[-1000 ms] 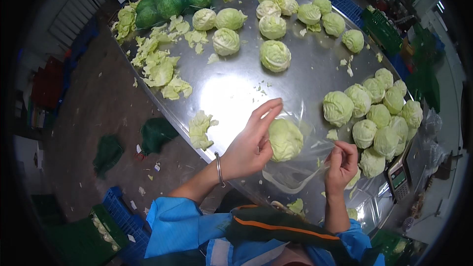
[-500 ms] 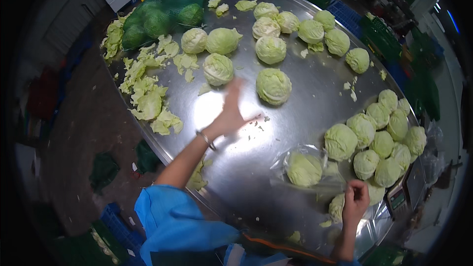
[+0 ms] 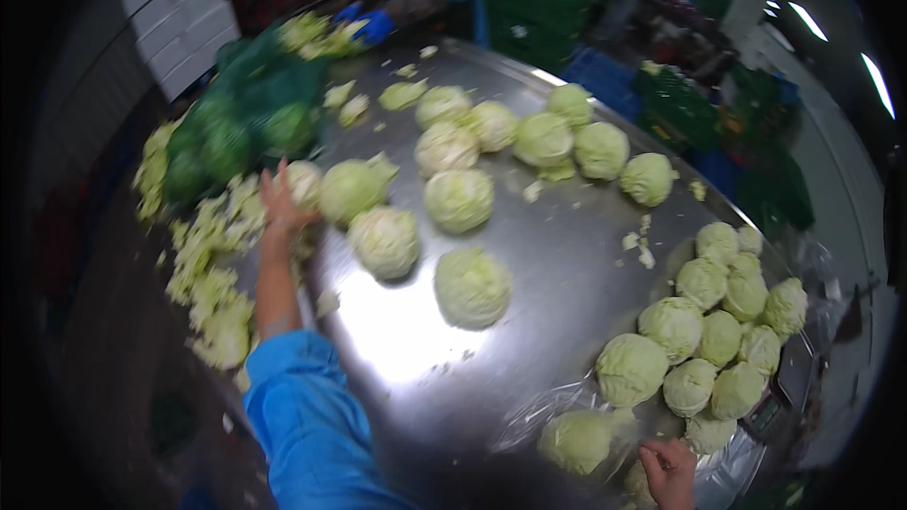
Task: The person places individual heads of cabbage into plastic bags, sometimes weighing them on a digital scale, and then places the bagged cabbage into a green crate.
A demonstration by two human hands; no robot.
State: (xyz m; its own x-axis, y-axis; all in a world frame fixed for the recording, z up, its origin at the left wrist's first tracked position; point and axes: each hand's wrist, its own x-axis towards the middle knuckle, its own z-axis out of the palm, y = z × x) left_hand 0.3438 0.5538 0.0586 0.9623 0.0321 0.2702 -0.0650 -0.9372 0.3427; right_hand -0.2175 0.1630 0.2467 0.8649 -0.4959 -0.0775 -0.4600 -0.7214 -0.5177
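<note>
The left hand (image 3: 283, 203) is near the left edge of the steel table (image 3: 557, 264), fingers spread beside a pale cabbage (image 3: 307, 179); whether skin meets leaf I cannot tell. The right hand (image 3: 668, 467) is at the near side, fingers curled just beside a bagged cabbage (image 3: 574, 441); whether they pinch the clear plastic bag (image 3: 531, 418) cannot be made out. A broad stretch of steel lies between the hands, with a lone cabbage (image 3: 472, 288) roughly midway, and the far rim slants past a cluster of heads (image 3: 545, 140). On the right, massed cabbages (image 3: 718, 335) leave the right hand little room. The metal is smooth, glaring white in one patch; the bag is thin, creased and shiny; the cabbages are rounded and wrinkled. Torn, frilly leaves (image 3: 222, 321) line the left edge below a bulging green mesh sack (image 3: 227, 146)
</note>
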